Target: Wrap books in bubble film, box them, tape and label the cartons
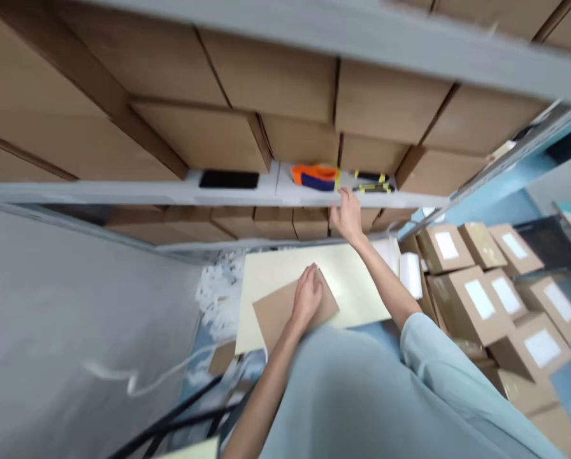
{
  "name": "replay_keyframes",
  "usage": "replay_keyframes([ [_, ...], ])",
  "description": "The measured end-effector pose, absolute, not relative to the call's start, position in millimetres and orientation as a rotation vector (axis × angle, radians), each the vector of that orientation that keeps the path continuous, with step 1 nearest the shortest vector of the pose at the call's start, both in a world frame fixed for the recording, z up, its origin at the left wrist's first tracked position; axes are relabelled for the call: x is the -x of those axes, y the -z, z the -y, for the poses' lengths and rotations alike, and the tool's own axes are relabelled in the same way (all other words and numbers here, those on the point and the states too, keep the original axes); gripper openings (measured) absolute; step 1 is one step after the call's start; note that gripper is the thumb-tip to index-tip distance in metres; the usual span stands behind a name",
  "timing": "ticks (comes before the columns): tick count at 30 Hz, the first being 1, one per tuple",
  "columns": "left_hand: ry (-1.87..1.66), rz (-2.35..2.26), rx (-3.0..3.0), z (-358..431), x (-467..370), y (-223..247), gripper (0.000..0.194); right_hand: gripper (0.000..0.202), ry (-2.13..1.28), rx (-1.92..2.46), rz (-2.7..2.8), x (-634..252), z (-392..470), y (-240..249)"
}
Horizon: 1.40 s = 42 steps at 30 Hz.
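Observation:
A flat-topped brown cardboard box (276, 309) sits on a cream work surface (362, 287). My left hand (308, 294) is closed over the box's far edge, the fingers held together. Up at the shelf's front edge is my right hand (347, 218), its fingers apart and nothing visible in them. Just beyond it on the shelf lie an orange and dark blue tape dispenser (317, 176) and yellow-and-black cutters (374, 187), which look like utility knives. A flat black object (229, 180) rests farther left on that shelf.
Cardboard boxes (280, 83) fill the grey shelving (123, 190). Labelled cartons (477, 299) are piled at the right, beside a white roll (410, 275). White scraps (223, 293) lie left of the work surface. Black bars (185, 417) stand at lower left.

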<state>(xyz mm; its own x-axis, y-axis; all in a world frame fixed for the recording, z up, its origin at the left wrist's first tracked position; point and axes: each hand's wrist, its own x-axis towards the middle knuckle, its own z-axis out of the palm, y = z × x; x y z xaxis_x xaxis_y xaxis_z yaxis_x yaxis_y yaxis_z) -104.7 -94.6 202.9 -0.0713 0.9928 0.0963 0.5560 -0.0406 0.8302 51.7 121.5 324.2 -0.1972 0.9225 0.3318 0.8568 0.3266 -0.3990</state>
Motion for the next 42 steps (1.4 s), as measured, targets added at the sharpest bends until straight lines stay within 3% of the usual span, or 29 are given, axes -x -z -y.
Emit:
replay_keyframes([
  [3,-0.834,-1.684,-1.643,136,94,-180,0.053,0.054,-0.427,1.552,1.821,-99,-36,-234],
  [7,-0.687,-1.705,-1.754,163,77,-165,0.045,0.071,-0.805,1.832,1.547,-143,100,-145],
  [14,-0.515,-1.872,-1.891,175,56,-136,0.051,0.078,-1.484,1.934,1.29,-139,224,-93],
  [21,-0.47,-1.96,-1.855,178,50,-114,0.056,0.084,-1.747,1.615,1.177,-105,212,-86],
  [32,-0.487,-1.995,-1.844,179,47,-109,0.056,0.083,-1.83,1.639,0.868,-98,154,-49],
  [42,-0.475,-2.007,-1.812,179,44,-108,0.057,0.037,-1.907,1.574,0.708,-121,105,-27],
])
